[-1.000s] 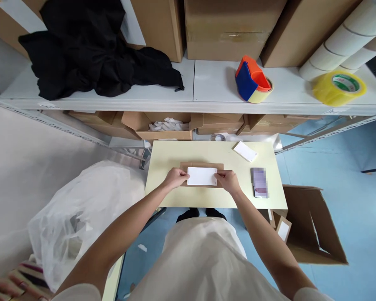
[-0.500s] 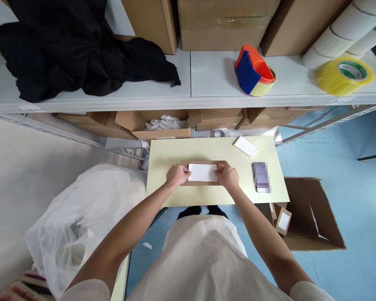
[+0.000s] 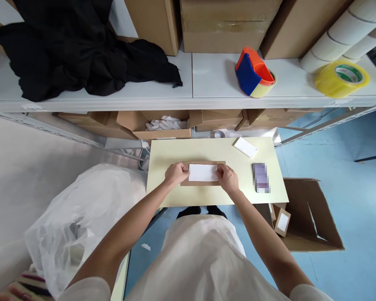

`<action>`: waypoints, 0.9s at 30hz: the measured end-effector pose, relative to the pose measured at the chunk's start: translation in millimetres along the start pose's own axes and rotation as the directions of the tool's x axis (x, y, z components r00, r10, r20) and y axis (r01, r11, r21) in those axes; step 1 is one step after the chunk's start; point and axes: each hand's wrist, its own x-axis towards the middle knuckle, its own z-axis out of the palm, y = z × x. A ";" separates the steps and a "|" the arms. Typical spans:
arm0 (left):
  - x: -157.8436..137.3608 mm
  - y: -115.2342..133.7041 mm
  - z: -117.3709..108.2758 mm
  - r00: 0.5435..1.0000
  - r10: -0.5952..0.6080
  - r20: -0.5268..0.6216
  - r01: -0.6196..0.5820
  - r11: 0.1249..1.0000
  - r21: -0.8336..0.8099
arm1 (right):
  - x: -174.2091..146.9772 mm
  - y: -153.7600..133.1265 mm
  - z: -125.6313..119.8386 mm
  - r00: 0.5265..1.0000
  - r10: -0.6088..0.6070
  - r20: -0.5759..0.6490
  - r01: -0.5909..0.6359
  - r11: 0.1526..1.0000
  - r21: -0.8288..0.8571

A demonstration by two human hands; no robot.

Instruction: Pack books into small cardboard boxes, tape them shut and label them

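A white rectangular label (image 3: 203,172) lies over the top of a flat brown cardboard box (image 3: 203,183) on the small pale yellow table (image 3: 175,195). At the label's left end, my left hand (image 3: 176,173) is closed, thumb and fingers pinching its edge. The right end is pinched the same way by my right hand (image 3: 227,177). Whether the label is pressed flat on the cardboard or just above it, I cannot tell. A stack of white labels (image 3: 245,147) lies at the table's far right, and a phone-shaped purple item (image 3: 261,177), partly blurred out, lies nearer.
An open carton (image 3: 313,217) with small labelled boxes (image 3: 282,222) stands right of the table. On the left is a translucent plastic bag (image 3: 90,209). The shelf (image 3: 213,79) ahead holds a tape dispenser (image 3: 253,73), yellow tape (image 3: 341,78) and black cloth (image 3: 90,54).
My right hand's fingers have shifted slightly at the label's right end, and more of the box's far right corner shows. The left hand keeps its pinch.
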 end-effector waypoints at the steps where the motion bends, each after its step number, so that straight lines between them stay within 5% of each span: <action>1: -3.0 0.0 1.4 0.994 0.076 -0.073 -0.076 0.997 0.014 | -0.9 1.6 -0.9 0.999 -0.039 -0.028 0.039 0.999 0.012; 4: -11.7 4.0 8.6 0.888 0.417 -0.193 -0.396 0.908 0.139 | -1.8 -5.2 -2.2 0.977 -0.179 -0.116 0.178 0.984 -0.019; 7: -15.7 9.9 21.2 0.730 0.681 -0.061 -0.646 0.716 0.264 | -4.6 -29.0 8.2 0.930 -0.360 -0.068 0.352 0.930 -0.106; 9: -15.1 11.0 31.3 0.687 0.726 0.044 -0.702 0.646 0.300 | -9.4 -44.3 22.7 0.913 -0.408 0.015 0.405 0.898 -0.171; 13: -10.8 3.5 44.9 0.700 0.706 0.105 -0.693 0.637 0.337 | -21.9 -43.8 47.9 0.933 -0.354 0.069 0.358 0.892 -0.275; 18: -8.4 -9.2 41.7 0.712 0.699 0.063 -0.672 0.654 0.348 | -30.5 -6.4 40.4 0.936 -0.344 0.079 0.349 0.865 -0.361; 23: -14.0 -13.4 40.1 0.806 0.591 -0.031 -0.545 0.762 0.350 | -37.6 9.3 26.8 0.955 -0.290 0.070 0.294 0.877 -0.379; 27: -20.5 -28.8 42.9 0.894 0.428 -0.130 -0.396 0.893 0.215 | -42.4 22.1 18.2 0.985 -0.166 0.040 0.170 0.971 -0.169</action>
